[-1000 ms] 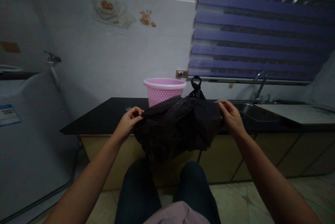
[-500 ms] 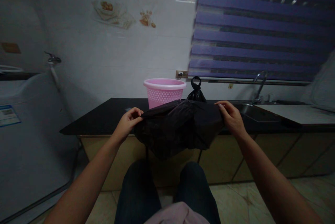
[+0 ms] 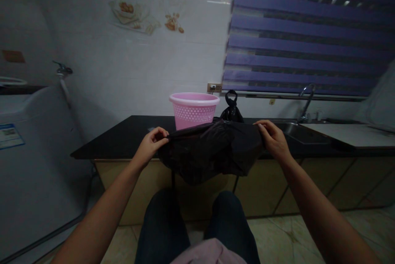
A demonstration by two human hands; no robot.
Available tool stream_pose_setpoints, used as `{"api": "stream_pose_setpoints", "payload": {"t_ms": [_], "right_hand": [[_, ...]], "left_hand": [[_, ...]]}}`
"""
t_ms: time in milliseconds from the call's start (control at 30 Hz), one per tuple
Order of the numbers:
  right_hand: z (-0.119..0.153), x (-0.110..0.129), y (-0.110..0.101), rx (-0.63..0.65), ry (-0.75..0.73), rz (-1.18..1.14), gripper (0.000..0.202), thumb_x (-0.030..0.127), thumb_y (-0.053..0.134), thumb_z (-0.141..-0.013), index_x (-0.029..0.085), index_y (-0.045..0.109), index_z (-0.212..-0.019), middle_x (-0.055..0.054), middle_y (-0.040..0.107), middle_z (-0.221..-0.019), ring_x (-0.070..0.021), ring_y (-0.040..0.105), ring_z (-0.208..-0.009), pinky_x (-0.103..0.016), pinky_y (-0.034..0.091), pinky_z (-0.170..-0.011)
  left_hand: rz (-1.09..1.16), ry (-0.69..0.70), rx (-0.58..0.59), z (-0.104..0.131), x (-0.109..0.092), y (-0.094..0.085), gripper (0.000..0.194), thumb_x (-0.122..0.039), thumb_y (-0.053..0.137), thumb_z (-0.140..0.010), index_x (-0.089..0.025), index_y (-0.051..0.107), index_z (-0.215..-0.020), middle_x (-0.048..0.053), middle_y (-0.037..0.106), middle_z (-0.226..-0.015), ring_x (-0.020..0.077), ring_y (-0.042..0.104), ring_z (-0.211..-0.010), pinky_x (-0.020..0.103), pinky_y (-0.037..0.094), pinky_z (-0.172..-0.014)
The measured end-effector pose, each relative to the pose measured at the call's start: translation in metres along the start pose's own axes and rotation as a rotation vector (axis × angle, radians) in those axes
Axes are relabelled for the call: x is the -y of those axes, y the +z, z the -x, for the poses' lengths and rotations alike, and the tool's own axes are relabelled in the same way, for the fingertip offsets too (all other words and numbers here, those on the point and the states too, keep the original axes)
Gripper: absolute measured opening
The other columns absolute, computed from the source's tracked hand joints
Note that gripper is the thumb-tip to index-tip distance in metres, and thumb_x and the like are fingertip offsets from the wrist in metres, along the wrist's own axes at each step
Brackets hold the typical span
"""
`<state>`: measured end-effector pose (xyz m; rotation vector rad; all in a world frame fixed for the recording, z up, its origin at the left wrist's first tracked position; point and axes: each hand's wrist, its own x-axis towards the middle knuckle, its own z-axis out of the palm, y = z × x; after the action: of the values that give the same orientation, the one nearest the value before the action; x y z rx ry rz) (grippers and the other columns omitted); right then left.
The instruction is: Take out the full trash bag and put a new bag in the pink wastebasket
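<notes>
A black plastic bag [image 3: 210,151] is stretched sideways between my two hands, in front of the counter's edge. My left hand [image 3: 153,144] pinches its left upper corner between thumb and fingers. At the right upper corner, my right hand [image 3: 273,138] grips the plastic the same way. The bag's lower part hangs loosely. Behind it, a pink basket [image 3: 195,112] with a perforated band stands upright on the black counter, its base partly hidden by the bag. A second black bag [image 3: 232,111], tied with a loop on top, sits right of the basket.
The black countertop [image 3: 123,138] runs over pale cabinets. At the right are a sink [image 3: 304,132], a faucet [image 3: 306,103] and a white board [image 3: 348,134]. A white appliance [image 3: 40,165] stands at the left. My knees are below the bag.
The middle of the bag's upper edge has sagged slightly, and its bottom hangs a little higher. Both hands keep their hold in nearly the same places.
</notes>
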<state>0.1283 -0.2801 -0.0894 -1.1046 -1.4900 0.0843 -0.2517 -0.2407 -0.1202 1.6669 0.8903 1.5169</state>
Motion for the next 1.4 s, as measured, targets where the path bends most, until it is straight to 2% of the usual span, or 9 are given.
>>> {"api": "stream_pose_setpoints", "payload": {"t_ms": [367,700,967,1133,1400], "right_hand": [[0.001,0.003,-0.001,0.017,-0.019,-0.001,0.036,0.055,0.056,-0.08,0.019,0.062,-0.082,-0.003,0.06,-0.072,-0.0139,0.054,-0.065,-0.023,0.04,-0.057],[0.001,0.002,0.004,0.07,-0.051,-0.001,0.034,0.052,0.055,-0.083,0.018,0.06,-0.086,-0.003,0.06,-0.075,-0.0136,0.055,-0.067,-0.024,0.043,-0.061],[0.003,0.0,0.007,0.116,-0.02,-0.052,0.043,0.061,0.059,-0.077,0.019,0.06,-0.086,-0.004,0.061,-0.078,-0.0147,0.057,-0.071,-0.025,0.046,-0.064],[0.004,0.002,0.008,0.164,0.012,-0.072,0.043,0.061,0.062,-0.074,0.019,0.059,-0.083,-0.002,0.06,-0.075,-0.0131,0.055,-0.066,-0.023,0.045,-0.059],[0.003,-0.004,0.01,0.197,-0.002,-0.086,0.041,0.058,0.065,-0.073,0.02,0.059,-0.084,-0.004,0.064,-0.08,-0.0161,0.06,-0.075,-0.027,0.05,-0.069]], "left_hand": [[-0.008,0.001,-0.021,0.001,0.001,0.0,0.019,-0.03,0.071,-0.061,-0.02,0.056,-0.066,-0.001,0.058,-0.071,0.0167,0.053,-0.073,0.028,0.04,-0.07],[-0.044,-0.046,-0.028,0.002,0.001,0.005,0.021,-0.035,0.069,-0.061,-0.019,0.056,-0.066,-0.004,0.053,-0.065,0.0135,0.048,-0.064,0.025,0.037,-0.062],[-0.08,-0.073,0.009,0.003,0.005,0.005,0.024,-0.041,0.067,-0.065,-0.019,0.06,-0.069,-0.003,0.055,-0.067,0.0147,0.05,-0.065,0.025,0.037,-0.061],[-0.068,-0.07,0.03,0.004,0.006,0.006,0.023,-0.041,0.066,-0.068,-0.019,0.061,-0.069,-0.003,0.055,-0.067,0.0148,0.05,-0.067,0.025,0.037,-0.064],[-0.088,-0.062,0.045,0.004,0.004,0.007,0.023,-0.042,0.064,-0.068,-0.019,0.061,-0.07,-0.001,0.058,-0.069,0.0168,0.053,-0.07,0.027,0.04,-0.068]]}}
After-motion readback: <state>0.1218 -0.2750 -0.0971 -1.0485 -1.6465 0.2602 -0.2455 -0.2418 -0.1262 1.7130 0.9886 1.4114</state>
